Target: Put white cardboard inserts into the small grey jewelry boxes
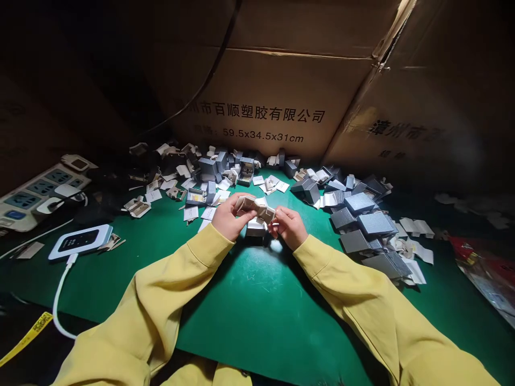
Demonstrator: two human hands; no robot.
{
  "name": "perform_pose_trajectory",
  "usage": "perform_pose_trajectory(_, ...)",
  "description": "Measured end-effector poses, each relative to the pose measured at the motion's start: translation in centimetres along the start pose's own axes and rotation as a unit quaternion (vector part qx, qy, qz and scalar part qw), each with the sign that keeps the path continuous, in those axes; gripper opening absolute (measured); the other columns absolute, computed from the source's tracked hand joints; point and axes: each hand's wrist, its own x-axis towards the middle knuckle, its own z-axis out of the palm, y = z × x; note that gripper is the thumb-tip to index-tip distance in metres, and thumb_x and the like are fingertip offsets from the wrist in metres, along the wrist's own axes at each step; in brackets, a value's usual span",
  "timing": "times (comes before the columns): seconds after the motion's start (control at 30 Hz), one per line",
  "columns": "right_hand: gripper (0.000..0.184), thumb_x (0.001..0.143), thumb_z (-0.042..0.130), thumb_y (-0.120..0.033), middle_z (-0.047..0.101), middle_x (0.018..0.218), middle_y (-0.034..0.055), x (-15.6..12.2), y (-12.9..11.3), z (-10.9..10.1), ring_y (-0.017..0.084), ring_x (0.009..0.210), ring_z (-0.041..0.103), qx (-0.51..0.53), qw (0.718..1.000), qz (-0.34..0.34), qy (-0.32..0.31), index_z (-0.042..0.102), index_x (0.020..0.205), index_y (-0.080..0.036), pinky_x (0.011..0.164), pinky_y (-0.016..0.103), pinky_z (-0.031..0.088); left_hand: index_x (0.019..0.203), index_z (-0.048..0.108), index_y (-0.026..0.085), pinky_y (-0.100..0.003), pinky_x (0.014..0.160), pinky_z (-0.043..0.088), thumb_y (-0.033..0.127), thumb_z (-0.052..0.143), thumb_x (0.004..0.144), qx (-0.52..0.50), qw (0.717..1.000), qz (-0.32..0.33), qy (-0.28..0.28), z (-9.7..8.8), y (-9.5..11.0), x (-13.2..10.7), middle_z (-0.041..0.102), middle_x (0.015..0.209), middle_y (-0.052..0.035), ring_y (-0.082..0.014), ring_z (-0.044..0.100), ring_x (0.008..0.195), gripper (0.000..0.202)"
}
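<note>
Two yellow sleeves (169, 300) come in from the bottom edge across a smooth green tabletop (257, 316), probably laid flat to steady the wrists. Just past the cuffs the left hand (228, 217) and right hand (288, 226) meet at the middle. Between them is a pale card insert (256, 206), folded and angular, lifted a little clear of the surface. The left fingers are curled shut round its left end and the right fingers pinch its right end, a two-ended hold that seems meant to keep the thin card from twisting. Directly beneath it a small box (256, 228) with a light top sits on the tabletop between the hands.

To the left lies a flat white device (80, 240) with a dark screen, its white cable (59, 292) trailing toward the near edge beside a yellow strip (24, 338). Beyond that is a white power strip (36, 194). On the right, grey boxes (364, 221) with a grainy, matte skin overlap in a loose pile, within easy reach. Farther back a heap (225, 170) of open boxes and white card scraps spreads along the rear. Large brown cartons (277, 91) of corrugated board, printed in black, wall off the back.
</note>
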Motion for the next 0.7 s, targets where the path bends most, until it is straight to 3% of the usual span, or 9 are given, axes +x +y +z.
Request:
perform_pose_trajectory(0.1,0.042,0.063,0.076,-0.051,0.054,0.055,-0.0017,-0.08,-0.25,0.04,0.010,0.048,0.053,0.020,0.999,0.030,-0.020,0.049,0.063,-0.018,0.036,0.018,0.035,0.084,0.062,0.016,-0.029,0.072,0.052,0.028,0.071,0.069,0.021,1.000,0.020,-0.006,-0.10,-0.10,0.04,0.065,0.082,-0.0032,-0.0166,0.061,0.078,0.021)
perform_pose_trajectory(0.27,0.042,0.059,0.081,-0.045,0.058,0.069,-0.0014,-0.20,-0.53,0.12,0.010,0.055,0.055,0.037,0.995,0.060,-0.075,0.051,0.074,-0.019,0.038,0.018,0.041,0.085,0.063,0.017,-0.028,0.068,0.050,0.029,0.069,0.073,0.037,0.997,0.064,-0.020,-0.22,-0.22,0.03,0.066,0.082,-0.0038,-0.0157,0.061,0.074,0.018)
perform_pose_trajectory(0.43,0.044,0.060,0.080,-0.049,0.056,0.062,-0.0016,-0.19,-0.60,0.09,0.009,0.050,0.051,0.038,0.991,0.061,-0.111,0.054,0.078,-0.019,0.036,0.016,0.032,0.089,0.064,0.017,-0.030,0.073,0.051,0.025,0.068,0.077,0.034,0.993,0.104,-0.035,-0.48,-0.41,-0.01,0.067,0.086,-0.0056,-0.0164,0.062,0.078,0.015)
perform_pose_trajectory(0.53,0.046,0.059,0.079,-0.052,0.053,0.060,-0.0030,-0.13,-0.64,0.08,0.008,0.048,0.048,0.043,0.992,0.074,-0.090,0.054,0.076,-0.019,0.035,0.015,0.027,0.090,0.065,0.017,-0.031,0.072,0.051,0.027,0.067,0.079,0.048,0.990,0.125,-0.037,-0.59,-0.67,-0.12,0.067,0.085,-0.0061,-0.0173,0.062,0.078,0.015)
perform_pose_trajectory(0.63,0.044,0.055,0.082,-0.046,0.052,0.061,-0.0045,-0.10,-0.75,0.21,0.006,0.046,0.044,0.041,0.995,0.072,-0.059,0.054,0.074,-0.019,0.036,0.015,0.024,0.092,0.066,0.017,-0.031,0.073,0.052,0.026,0.067,0.079,0.091,0.984,0.145,-0.038,-0.43,-0.82,-0.29,0.068,0.086,-0.0067,-0.0174,0.063,0.079,0.015)
perform_pose_trajectory(0.7,0.042,0.054,0.083,-0.043,0.051,0.061,-0.0053,-0.08,-0.82,0.33,0.004,0.044,0.040,0.041,0.996,0.064,-0.041,0.054,0.073,-0.019,0.035,0.015,0.022,0.097,0.065,0.017,-0.032,0.075,0.053,0.026,0.068,0.078,0.121,0.978,0.171,-0.004,-0.27,-0.81,-0.35,0.069,0.095,-0.0089,-0.0193,0.064,0.087,0.021)
